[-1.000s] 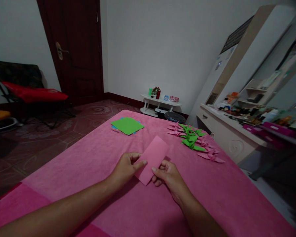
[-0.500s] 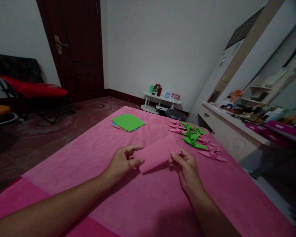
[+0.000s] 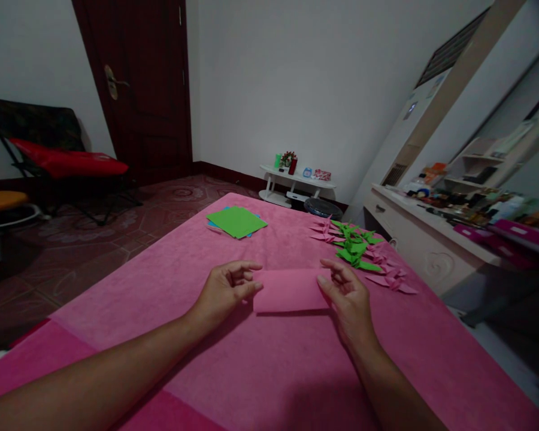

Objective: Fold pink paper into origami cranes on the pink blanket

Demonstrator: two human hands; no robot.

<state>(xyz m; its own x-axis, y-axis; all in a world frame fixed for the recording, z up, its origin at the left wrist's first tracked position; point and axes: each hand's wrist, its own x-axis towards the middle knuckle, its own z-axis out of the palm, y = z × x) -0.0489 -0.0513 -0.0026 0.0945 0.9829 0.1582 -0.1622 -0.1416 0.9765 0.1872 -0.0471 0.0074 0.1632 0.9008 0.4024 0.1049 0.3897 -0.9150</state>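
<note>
A pink sheet of paper (image 3: 291, 291), folded to a rectangle, is held up level between my two hands over the pink cloth (image 3: 251, 365). My left hand (image 3: 231, 286) pinches its left end, thumb in front and fingers behind. At the right end, my right hand (image 3: 347, 294) grips the paper with the thumb on its near face. Beyond my left hand lies a stack of square paper (image 3: 237, 222), green on top with blue showing beneath. Several folded paper cranes (image 3: 353, 245), green and pink, sit together past my right hand.
A dressing table (image 3: 424, 230) crowded with bottles stands along the right. Near the far wall is a low white stand (image 3: 299, 176) holding small items. To the left are a folding chair with a red cushion (image 3: 72, 161) and a stool with an orange seat (image 3: 2, 202).
The pink paper has turned from a slant to level, its right end coming down. My right hand has shifted slightly right along with it, while the left keeps its hold.
</note>
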